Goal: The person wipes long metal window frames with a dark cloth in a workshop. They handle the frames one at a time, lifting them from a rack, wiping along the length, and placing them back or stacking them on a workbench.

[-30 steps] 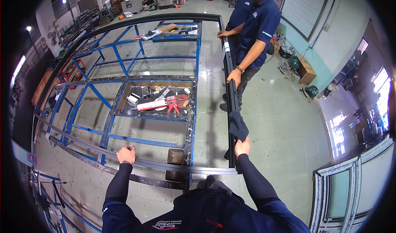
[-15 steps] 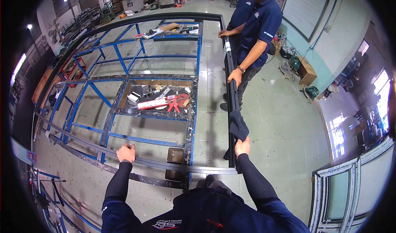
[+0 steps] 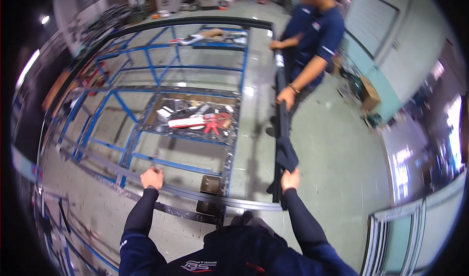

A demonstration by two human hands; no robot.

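Observation:
A large dark metal frame [image 3: 205, 21] lies across a blue-legged workbench [image 3: 185, 68]. My left hand [image 3: 152, 179] is closed around its near grey rail [image 3: 244, 204], left of the bench's brown bin. Close to the near right corner, my right hand [image 3: 290, 180] is closed at the dark side rail [image 3: 277, 183], its fingers partly hidden. A dark, cloth-like piece [image 3: 287, 153] hangs over that rail and touches my right hand. Farther up the same rail, a co-worker's hand [image 3: 286, 98] rests on it, and the co-worker's other hand [image 3: 276, 44] is near the far corner.
A red-and-white caulking gun [image 3: 188, 122] lies among scraps in the bench's tray. A brown bin [image 3: 210, 184] hangs at the bench's near side. The co-worker [image 3: 317, 37] stands along the right side. White-framed panels [image 3: 398, 237] stand at the lower right.
The whole view has shifted slightly and blurred, with bench and frame appearing farther right. Both my hands keep their places on the frame; the co-worker still stands at the right rail.

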